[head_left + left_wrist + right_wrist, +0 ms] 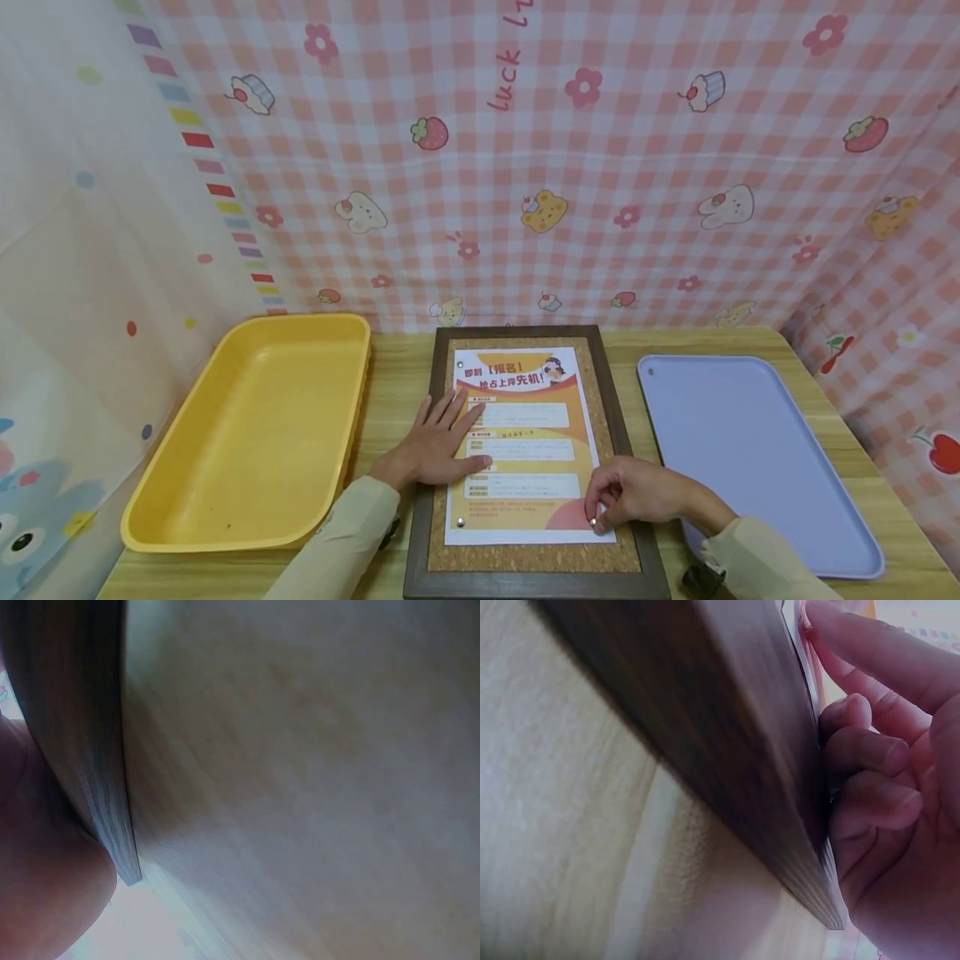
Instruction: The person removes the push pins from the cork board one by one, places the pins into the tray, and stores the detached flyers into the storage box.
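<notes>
A printed orange-and-white poster [522, 417] lies on a cork board [540, 560] with a dark wooden frame [536, 585]. Silver thumbtacks show at its upper left [460, 364] and lower left [461, 522] corners. My left hand [438, 442] rests on the poster's left side, palm down with fingers spread. Near the lower right corner, my right hand [637, 492] pinches a small shiny thumbtack [593, 522] between thumb and forefinger, against the paper. In the right wrist view, the other fingers [877, 799] curl beside the frame's edge; the tack itself is hidden there.
To the left stands a deep yellow tray [247, 442]. On the right lies a shallow lilac tray [757, 467] with a small dark spot [650, 372] in its far left corner. The wooden table [397, 367] meets a checked pink curtain [480, 167] at the back.
</notes>
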`<act>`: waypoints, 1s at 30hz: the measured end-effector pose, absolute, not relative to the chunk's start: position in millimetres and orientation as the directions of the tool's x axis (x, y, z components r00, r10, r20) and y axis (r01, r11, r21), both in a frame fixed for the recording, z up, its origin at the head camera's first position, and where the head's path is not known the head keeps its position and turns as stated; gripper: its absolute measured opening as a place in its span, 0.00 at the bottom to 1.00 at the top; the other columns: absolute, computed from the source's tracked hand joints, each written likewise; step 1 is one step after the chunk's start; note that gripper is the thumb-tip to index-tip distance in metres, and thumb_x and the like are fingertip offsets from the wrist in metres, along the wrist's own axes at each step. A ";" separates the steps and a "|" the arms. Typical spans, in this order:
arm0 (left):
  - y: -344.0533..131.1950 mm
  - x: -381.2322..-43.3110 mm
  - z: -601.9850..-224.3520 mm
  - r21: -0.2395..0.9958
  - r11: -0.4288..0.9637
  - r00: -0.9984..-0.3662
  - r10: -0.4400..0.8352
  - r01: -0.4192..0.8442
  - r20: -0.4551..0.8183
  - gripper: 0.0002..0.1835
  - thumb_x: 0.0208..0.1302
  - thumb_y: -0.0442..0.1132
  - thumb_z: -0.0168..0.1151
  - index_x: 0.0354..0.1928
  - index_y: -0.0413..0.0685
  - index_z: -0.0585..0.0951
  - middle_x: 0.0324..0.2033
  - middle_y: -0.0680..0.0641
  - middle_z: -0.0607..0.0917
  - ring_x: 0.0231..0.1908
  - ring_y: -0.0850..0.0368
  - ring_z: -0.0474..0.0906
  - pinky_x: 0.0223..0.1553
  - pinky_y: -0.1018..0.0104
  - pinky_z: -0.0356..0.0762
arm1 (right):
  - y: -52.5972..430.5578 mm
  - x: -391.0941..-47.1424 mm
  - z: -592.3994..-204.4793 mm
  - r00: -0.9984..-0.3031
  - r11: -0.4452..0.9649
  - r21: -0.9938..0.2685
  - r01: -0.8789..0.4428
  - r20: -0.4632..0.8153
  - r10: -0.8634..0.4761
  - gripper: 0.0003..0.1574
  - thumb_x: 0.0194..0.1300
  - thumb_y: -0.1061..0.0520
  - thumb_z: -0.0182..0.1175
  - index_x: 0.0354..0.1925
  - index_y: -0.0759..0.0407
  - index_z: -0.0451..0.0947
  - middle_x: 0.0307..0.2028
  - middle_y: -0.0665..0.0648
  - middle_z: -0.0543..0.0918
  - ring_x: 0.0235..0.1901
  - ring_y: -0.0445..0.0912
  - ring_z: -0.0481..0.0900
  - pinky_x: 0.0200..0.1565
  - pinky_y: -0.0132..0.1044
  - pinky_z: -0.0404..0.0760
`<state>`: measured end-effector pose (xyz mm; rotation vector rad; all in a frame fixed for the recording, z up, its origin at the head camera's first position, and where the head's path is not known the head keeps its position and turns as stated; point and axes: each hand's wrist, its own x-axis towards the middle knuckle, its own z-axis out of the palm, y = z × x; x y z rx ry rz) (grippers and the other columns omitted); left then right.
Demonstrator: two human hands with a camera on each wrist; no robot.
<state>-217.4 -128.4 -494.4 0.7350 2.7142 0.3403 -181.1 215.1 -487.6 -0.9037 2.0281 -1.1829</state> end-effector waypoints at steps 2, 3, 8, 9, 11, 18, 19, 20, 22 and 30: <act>-128.3 -217.3 -493.5 0.299 0.843 -0.821 0.520 0.447 -0.237 0.47 0.68 0.71 0.45 0.80 0.56 0.45 0.79 0.43 0.37 0.78 0.44 0.31 0.73 0.40 0.28 | 214.3 -180.7 -486.9 -0.582 0.374 -0.894 -0.248 -0.171 -0.795 0.08 0.55 0.54 0.74 0.33 0.56 0.87 0.19 0.51 0.77 0.20 0.30 0.68 0.24 0.24 0.68; -128.4 -217.2 -493.7 0.304 0.841 -0.821 0.521 0.448 -0.233 0.47 0.69 0.71 0.45 0.80 0.56 0.46 0.79 0.42 0.38 0.78 0.44 0.31 0.73 0.40 0.29 | 213.8 -180.4 -486.4 -0.583 0.374 -0.894 -0.246 -0.172 -0.794 0.08 0.55 0.55 0.74 0.32 0.56 0.86 0.19 0.51 0.77 0.20 0.30 0.68 0.24 0.24 0.68; -128.5 -217.3 -493.3 0.302 0.843 -0.821 0.519 0.445 -0.238 0.47 0.68 0.71 0.45 0.80 0.57 0.45 0.79 0.44 0.37 0.78 0.45 0.31 0.73 0.40 0.28 | 211.6 -179.7 -484.2 -0.589 0.376 -0.898 -0.230 -0.179 -0.788 0.08 0.54 0.56 0.74 0.31 0.59 0.86 0.19 0.51 0.76 0.20 0.31 0.68 0.24 0.24 0.67; -128.4 -217.5 -493.6 0.303 0.842 -0.821 0.520 0.446 -0.238 0.47 0.68 0.71 0.45 0.80 0.56 0.45 0.79 0.43 0.37 0.78 0.45 0.31 0.73 0.40 0.28 | 211.2 -179.7 -483.7 -0.590 0.380 -0.897 -0.227 -0.184 -0.786 0.08 0.54 0.57 0.74 0.31 0.59 0.86 0.19 0.49 0.76 0.20 0.31 0.68 0.24 0.24 0.67; -128.4 -217.8 -493.5 0.300 0.844 -0.820 0.518 0.444 -0.243 0.47 0.69 0.71 0.45 0.80 0.57 0.44 0.79 0.44 0.37 0.78 0.45 0.30 0.73 0.41 0.27 | 210.6 -179.8 -482.9 -0.591 0.391 -0.894 -0.218 -0.198 -0.782 0.08 0.54 0.57 0.74 0.30 0.59 0.86 0.19 0.47 0.76 0.20 0.31 0.68 0.24 0.24 0.66; -128.9 -217.6 -493.3 0.308 0.840 -0.819 0.523 0.447 -0.235 0.46 0.69 0.70 0.45 0.80 0.56 0.46 0.79 0.43 0.38 0.78 0.44 0.31 0.73 0.40 0.29 | 210.1 -180.4 -481.1 -0.584 0.408 -0.889 -0.206 -0.223 -0.780 0.06 0.55 0.58 0.74 0.29 0.58 0.86 0.20 0.44 0.76 0.20 0.31 0.68 0.23 0.24 0.66; -129.0 -217.6 -493.0 0.311 0.838 -0.820 0.524 0.448 -0.232 0.46 0.69 0.70 0.45 0.80 0.56 0.46 0.79 0.43 0.38 0.78 0.43 0.32 0.73 0.40 0.29 | 210.1 -180.6 -481.1 -0.582 0.405 -0.891 -0.205 -0.222 -0.783 0.06 0.55 0.58 0.74 0.29 0.58 0.86 0.20 0.44 0.76 0.20 0.31 0.67 0.23 0.24 0.66; -129.0 -217.5 -492.6 0.314 0.837 -0.820 0.525 0.448 -0.229 0.46 0.69 0.69 0.45 0.80 0.56 0.46 0.79 0.43 0.39 0.78 0.43 0.32 0.73 0.40 0.29 | 210.1 -180.7 -481.0 -0.579 0.402 -0.893 -0.203 -0.221 -0.785 0.06 0.55 0.59 0.74 0.29 0.58 0.86 0.20 0.45 0.76 0.20 0.31 0.67 0.23 0.24 0.66; -128.8 -217.3 -491.7 0.313 0.838 -0.820 0.524 0.447 -0.231 0.46 0.69 0.70 0.45 0.80 0.56 0.46 0.79 0.43 0.38 0.78 0.44 0.31 0.73 0.40 0.29 | 210.1 -180.9 -480.9 -0.575 0.395 -0.898 -0.196 -0.221 -0.788 0.05 0.55 0.59 0.73 0.29 0.59 0.86 0.20 0.45 0.76 0.20 0.31 0.67 0.23 0.24 0.65; -129.1 -217.4 -492.7 0.317 0.837 -0.819 0.524 0.446 -0.231 0.46 0.69 0.70 0.45 0.80 0.57 0.46 0.79 0.44 0.38 0.78 0.44 0.31 0.73 0.40 0.28 | 210.5 -181.6 -481.2 -0.564 0.380 -0.906 -0.184 -0.219 -0.796 0.04 0.56 0.62 0.72 0.30 0.61 0.85 0.22 0.47 0.78 0.20 0.31 0.69 0.24 0.24 0.67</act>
